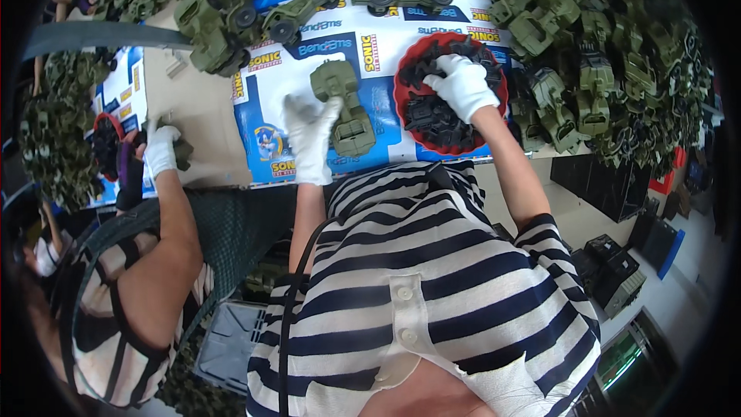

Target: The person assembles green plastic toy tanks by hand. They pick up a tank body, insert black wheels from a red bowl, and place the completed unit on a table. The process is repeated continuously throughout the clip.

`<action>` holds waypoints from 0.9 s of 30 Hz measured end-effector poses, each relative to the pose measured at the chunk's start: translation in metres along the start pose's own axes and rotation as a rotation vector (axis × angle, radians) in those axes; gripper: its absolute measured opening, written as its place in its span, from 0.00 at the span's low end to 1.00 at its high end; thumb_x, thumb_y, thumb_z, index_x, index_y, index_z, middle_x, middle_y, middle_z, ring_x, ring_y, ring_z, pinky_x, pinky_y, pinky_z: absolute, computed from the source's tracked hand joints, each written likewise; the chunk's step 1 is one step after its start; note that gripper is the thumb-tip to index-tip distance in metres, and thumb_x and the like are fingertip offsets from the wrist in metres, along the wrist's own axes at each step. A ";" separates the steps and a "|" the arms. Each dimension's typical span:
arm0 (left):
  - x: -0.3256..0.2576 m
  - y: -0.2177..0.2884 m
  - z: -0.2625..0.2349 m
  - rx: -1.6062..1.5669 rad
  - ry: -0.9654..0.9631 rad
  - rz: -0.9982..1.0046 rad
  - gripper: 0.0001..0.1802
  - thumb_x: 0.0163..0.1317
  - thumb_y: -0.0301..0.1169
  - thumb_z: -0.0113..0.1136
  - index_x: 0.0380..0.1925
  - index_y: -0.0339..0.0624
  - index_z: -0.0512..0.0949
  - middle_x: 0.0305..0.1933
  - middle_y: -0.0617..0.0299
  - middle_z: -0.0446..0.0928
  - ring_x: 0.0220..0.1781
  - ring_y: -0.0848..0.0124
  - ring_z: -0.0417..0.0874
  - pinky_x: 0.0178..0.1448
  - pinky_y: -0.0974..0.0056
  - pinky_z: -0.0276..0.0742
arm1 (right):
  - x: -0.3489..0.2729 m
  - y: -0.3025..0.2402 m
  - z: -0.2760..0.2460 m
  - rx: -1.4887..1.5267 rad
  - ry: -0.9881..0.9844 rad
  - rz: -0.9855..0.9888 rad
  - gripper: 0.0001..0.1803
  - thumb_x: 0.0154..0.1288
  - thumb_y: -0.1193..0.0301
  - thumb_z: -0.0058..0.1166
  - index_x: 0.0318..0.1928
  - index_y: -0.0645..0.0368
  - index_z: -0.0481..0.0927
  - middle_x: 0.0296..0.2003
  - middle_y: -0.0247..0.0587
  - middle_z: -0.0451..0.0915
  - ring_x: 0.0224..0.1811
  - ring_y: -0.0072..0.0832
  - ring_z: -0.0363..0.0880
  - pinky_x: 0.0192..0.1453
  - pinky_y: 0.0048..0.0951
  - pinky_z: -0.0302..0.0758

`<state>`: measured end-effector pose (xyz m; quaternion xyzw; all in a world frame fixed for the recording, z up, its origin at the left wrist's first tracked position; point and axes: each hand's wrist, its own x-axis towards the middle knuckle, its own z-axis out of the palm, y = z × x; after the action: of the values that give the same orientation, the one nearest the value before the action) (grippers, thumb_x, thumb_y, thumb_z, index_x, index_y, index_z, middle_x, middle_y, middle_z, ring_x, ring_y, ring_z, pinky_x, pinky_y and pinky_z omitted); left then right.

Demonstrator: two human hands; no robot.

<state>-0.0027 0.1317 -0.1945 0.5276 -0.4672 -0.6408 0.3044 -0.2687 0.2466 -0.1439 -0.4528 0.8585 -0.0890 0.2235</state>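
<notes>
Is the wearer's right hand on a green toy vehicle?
No, the right hand is at the black parts in the red bowl.

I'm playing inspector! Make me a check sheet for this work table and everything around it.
Surface: table under a printed blue-and-white sheet, brown to its left.
Job's things: green toy vehicle on the sheet; red bowl of black parts.
Clutter: heaped green toys at the right, more at upper left.
Hands: left hand, white-gloved, open beside the vehicle, contact unclear; right hand, white-gloved, in the bowl, grip unclear.
Cables: black cord down the striped shirt.
Surroundings: co-worker's gloved hand at left; grey crate below.
</notes>
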 end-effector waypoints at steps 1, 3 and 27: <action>-0.001 0.006 0.009 -0.016 -0.111 -0.065 0.52 0.52 0.28 0.76 0.71 0.33 0.51 0.63 0.50 0.70 0.57 0.66 0.76 0.59 0.61 0.76 | 0.001 0.003 -0.006 0.287 -0.083 0.095 0.18 0.57 0.59 0.66 0.42 0.58 0.84 0.44 0.46 0.83 0.49 0.44 0.81 0.52 0.43 0.75; 0.009 0.003 0.017 0.144 -0.189 -0.038 0.47 0.51 0.25 0.74 0.69 0.36 0.58 0.54 0.57 0.77 0.49 0.69 0.80 0.54 0.64 0.78 | 0.002 -0.006 -0.017 0.416 -0.109 -0.063 0.14 0.64 0.69 0.62 0.48 0.61 0.79 0.42 0.46 0.84 0.46 0.40 0.83 0.52 0.33 0.76; -0.024 0.074 0.032 0.127 -0.546 0.115 0.43 0.53 0.22 0.71 0.69 0.44 0.62 0.54 0.60 0.79 0.49 0.75 0.81 0.52 0.68 0.80 | -0.020 -0.057 -0.005 0.482 0.054 -0.340 0.30 0.72 0.55 0.53 0.65 0.64 0.71 0.57 0.51 0.78 0.57 0.39 0.78 0.65 0.33 0.70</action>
<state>-0.0353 0.1340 -0.1164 0.3262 -0.6002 -0.7104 0.1692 -0.2188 0.2302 -0.1130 -0.5215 0.7302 -0.3383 0.2837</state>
